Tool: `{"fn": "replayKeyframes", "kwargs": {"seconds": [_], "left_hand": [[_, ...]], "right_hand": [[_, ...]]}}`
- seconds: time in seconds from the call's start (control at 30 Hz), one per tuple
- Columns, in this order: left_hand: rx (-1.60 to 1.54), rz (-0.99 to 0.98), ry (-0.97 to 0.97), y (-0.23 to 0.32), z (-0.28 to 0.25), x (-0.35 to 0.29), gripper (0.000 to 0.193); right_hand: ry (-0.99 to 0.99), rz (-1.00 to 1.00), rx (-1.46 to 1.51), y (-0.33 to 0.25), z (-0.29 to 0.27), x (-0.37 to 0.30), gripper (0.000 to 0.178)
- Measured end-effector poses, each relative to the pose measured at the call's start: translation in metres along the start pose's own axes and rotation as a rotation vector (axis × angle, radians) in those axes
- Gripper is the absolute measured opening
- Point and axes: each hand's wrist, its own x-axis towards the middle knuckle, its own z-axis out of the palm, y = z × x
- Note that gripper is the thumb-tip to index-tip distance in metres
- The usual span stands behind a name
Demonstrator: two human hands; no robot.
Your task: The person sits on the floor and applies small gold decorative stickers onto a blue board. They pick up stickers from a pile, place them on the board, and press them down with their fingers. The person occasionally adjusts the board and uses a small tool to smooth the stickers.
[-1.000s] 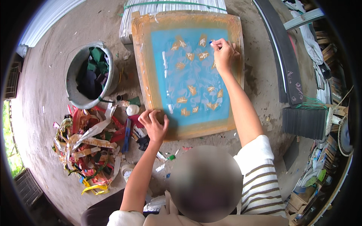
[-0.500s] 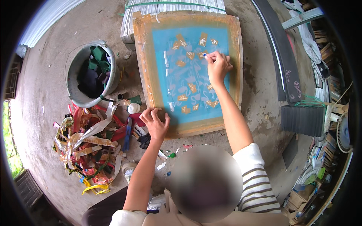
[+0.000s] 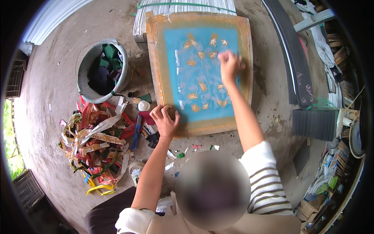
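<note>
A silk-screen frame (image 3: 243, 93) with blue mesh and brown taped borders lies in front of me. Pale bird-like outlines and several patches of brown tape (image 3: 202, 86) mark its mesh. My left hand (image 3: 165, 120) grips the frame's near left corner, fingers bent over the edge and thumb spread along it. Over the upper right of the mesh is my right hand (image 3: 231, 67), its fingers pinched together. Motion smears those fingertips, so what they hold cannot be made out, nor whether they touch the mesh.
At left stands a grey bucket (image 3: 83, 78) of dark and green scraps. Below it are a heap of torn tape strips (image 3: 97, 144), a white bottle (image 3: 143, 105) and a blue-handled tool (image 3: 136, 132). Stacked white sheets (image 3: 187, 8) lie beyond the frame; dark slabs (image 3: 314, 124) and a fan (image 3: 356, 136) stand right.
My right hand has moved slightly right and is now blurred; a small blue-and-white object showed at its fingertips before. The whole view has shifted slightly. My left hand stays on the corner.
</note>
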Motion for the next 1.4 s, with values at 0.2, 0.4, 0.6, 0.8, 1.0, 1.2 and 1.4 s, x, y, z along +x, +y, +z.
{"fn": "replayKeyframes", "kwargs": {"seconds": [0.2, 0.4, 0.6, 0.8, 1.0, 1.2, 1.4], "left_hand": [[0.070, 0.042, 0.026, -0.008, -0.004, -0.003, 0.047], [0.172, 0.118, -0.117, 0.005, -0.010, 0.006, 0.065], [0.248, 0.096, -0.245, 0.005, -0.008, 0.007, 0.072], [0.260, 0.097, -0.237, 0.004, -0.009, 0.008, 0.074], [0.234, 0.117, -0.229, 0.003, -0.008, 0.005, 0.073], [0.202, 0.102, -0.200, 0.001, -0.007, 0.009, 0.072], [0.207, 0.111, -0.206, 0.000, -0.009, 0.006, 0.072]], "right_hand": [[-0.339, -0.037, 0.041, 0.018, -0.061, -0.205, 0.009], [-0.036, -0.070, -0.073, 0.020, -0.020, -0.074, 0.003], [0.052, -0.034, -0.071, 0.014, -0.014, -0.048, 0.009], [-0.153, -0.074, -0.028, 0.021, -0.060, -0.202, 0.008], [-0.103, -0.012, -0.078, 0.017, -0.051, -0.149, 0.008], [-0.221, -0.126, -0.090, 0.029, -0.065, -0.166, 0.012], [-0.175, -0.080, -0.059, 0.029, -0.061, -0.178, 0.014]]}}
